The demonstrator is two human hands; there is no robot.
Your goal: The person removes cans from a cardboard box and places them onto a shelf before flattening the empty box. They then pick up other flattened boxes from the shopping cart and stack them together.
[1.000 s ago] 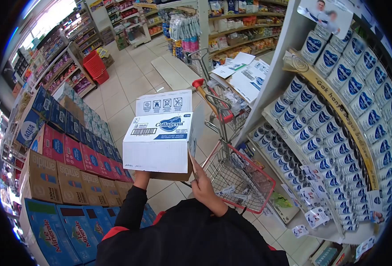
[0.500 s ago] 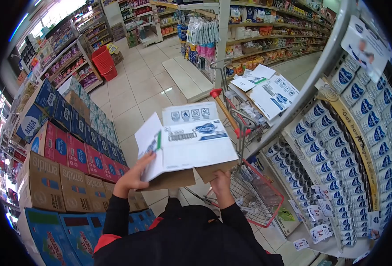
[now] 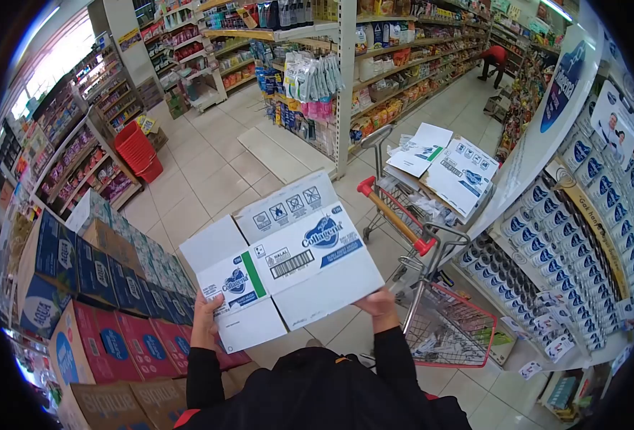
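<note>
A flattened white cardboard box (image 3: 310,287) with blue Collagena print, a green stripe and a barcode is held out in front of my body. My left hand (image 3: 206,320) grips its left edge, with the thumb on the printed face. At the lower right corner my right hand (image 3: 380,308) is closed on the cardboard, its fingers partly hidden underneath. Beyond the box to the right stands a shopping cart (image 3: 396,222) with a red and orange handle. More flattened white cartons (image 3: 462,179) lie on top of a cart farther back.
To my left, stacked cartons (image 3: 95,269) form a row. On the right a curved display (image 3: 546,251) holds rows of white-and-blue cans. Red baskets (image 3: 138,154) are stacked on the floor ahead. A person in red (image 3: 495,61) bends down in the far aisle.
The box has gone from partly folded to flat and has tilted, its right side lower. My right hand has moved slightly right, my left hand down. The view has shifted upward.
</note>
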